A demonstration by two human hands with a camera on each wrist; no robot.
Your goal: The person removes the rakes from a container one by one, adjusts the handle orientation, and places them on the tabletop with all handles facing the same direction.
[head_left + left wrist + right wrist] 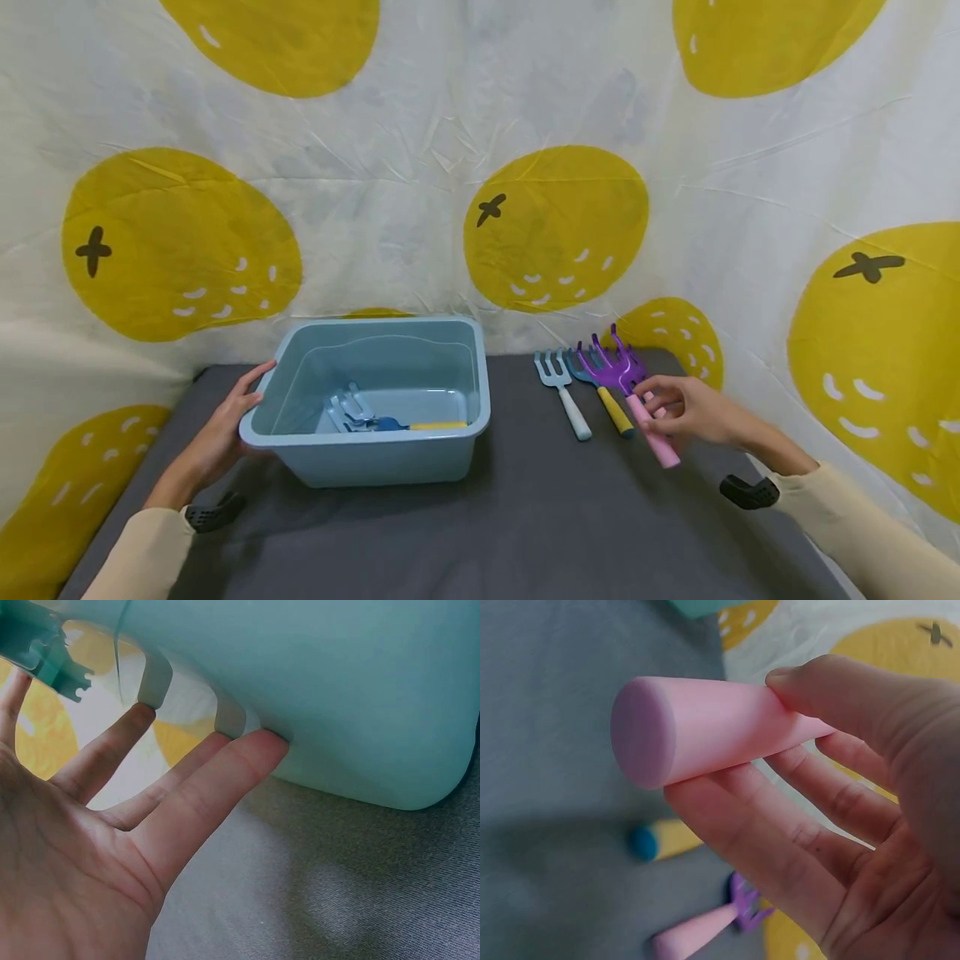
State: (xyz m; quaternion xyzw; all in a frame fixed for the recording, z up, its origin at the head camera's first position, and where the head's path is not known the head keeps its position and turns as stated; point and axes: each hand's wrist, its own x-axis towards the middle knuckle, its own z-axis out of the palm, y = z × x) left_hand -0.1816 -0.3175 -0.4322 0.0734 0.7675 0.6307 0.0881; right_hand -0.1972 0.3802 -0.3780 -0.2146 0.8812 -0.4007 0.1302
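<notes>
My right hand (686, 408) pinches the pink handle (705, 724) of a purple hand fork (618, 367) between thumb and fingers, its tines up and away from me. Beneath it on the dark cloth lies another purple fork with a pink handle (697, 934). To the left are a blue fork with a yellow handle (615, 412) and a pale blue fork (562, 392). My left hand (221, 429) touches the left side of a blue plastic basin (375, 458) with extended fingers (202, 799). Inside the basin lie pale blue forks (348, 408) and a yellow-handled blue fork (427, 425).
The dark grey cloth (510, 533) covers the table under the basin and forks. Behind it hangs a white sheet (390, 233) printed with large yellow fruit. It comes close to the basin's back rim and the fork tines.
</notes>
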